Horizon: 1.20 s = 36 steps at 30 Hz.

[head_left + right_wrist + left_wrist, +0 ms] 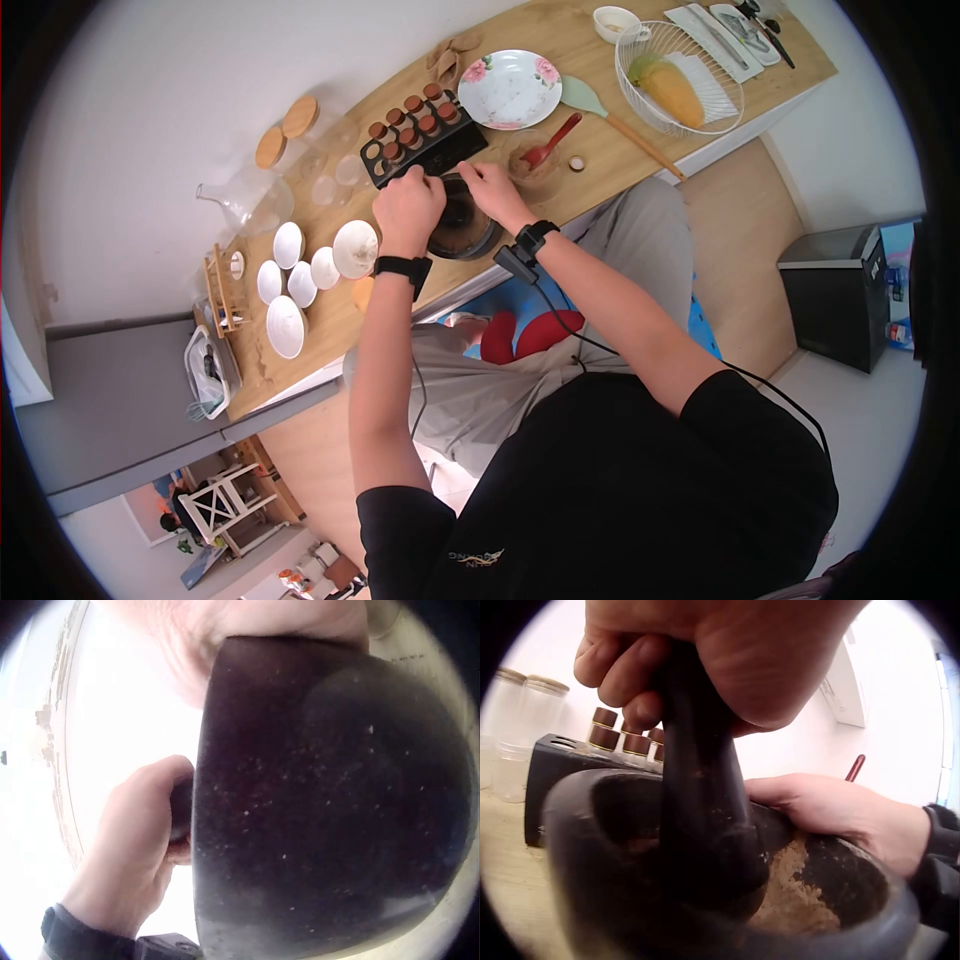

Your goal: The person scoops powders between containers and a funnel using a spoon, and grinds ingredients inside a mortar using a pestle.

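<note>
My left hand [410, 210] wraps its fingers round the upper part of a dark pestle [705, 787]. The pestle leans a little inside a heavy dark mortar [330, 810], its lower end down in the bowl. Coarse brown powder [791, 896] lies at the bottom and clings to the inner wall. On the mortar's far right side my right hand [495, 195] grips the rim, thumb along the top edge. In the right wrist view the mortar's speckled outer wall fills most of the picture, and most of the right fingers are hidden.
Behind the mortar stands a black rack [440, 155] of spice jars with brown lids. Several white bowls [323, 268] sit to the left. To the right are a clear bowl with a red spoon [550, 142], a floral plate [510, 90], a green spatula [582, 96] and a wire basket [738, 112].
</note>
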Each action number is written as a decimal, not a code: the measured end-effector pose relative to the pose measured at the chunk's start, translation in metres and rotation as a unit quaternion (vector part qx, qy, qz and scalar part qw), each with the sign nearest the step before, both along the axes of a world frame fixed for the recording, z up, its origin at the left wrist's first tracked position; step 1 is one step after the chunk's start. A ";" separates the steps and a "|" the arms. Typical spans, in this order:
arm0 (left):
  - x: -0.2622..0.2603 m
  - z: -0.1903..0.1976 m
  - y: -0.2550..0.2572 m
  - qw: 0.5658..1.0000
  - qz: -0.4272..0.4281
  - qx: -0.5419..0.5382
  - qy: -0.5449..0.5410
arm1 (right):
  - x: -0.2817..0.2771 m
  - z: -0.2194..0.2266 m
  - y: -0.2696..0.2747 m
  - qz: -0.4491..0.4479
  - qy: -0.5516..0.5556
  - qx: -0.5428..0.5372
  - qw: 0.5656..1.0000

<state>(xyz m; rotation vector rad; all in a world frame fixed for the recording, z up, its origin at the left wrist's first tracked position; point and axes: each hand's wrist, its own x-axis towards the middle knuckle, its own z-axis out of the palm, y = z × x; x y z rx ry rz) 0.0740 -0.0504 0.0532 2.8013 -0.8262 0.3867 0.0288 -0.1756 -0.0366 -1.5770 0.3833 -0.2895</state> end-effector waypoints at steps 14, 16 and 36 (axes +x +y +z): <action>-0.035 0.005 -0.012 0.994 -0.089 0.013 -0.066 | 0.002 -0.008 0.001 -0.003 -0.044 0.018 0.999; -0.022 0.005 -0.015 0.996 -0.070 0.022 -0.052 | 0.002 -0.006 0.001 -0.005 -0.036 0.019 0.999; -0.031 0.013 -0.002 0.994 -0.098 0.026 -0.030 | 0.001 -0.006 0.002 -0.007 -0.044 -0.005 0.999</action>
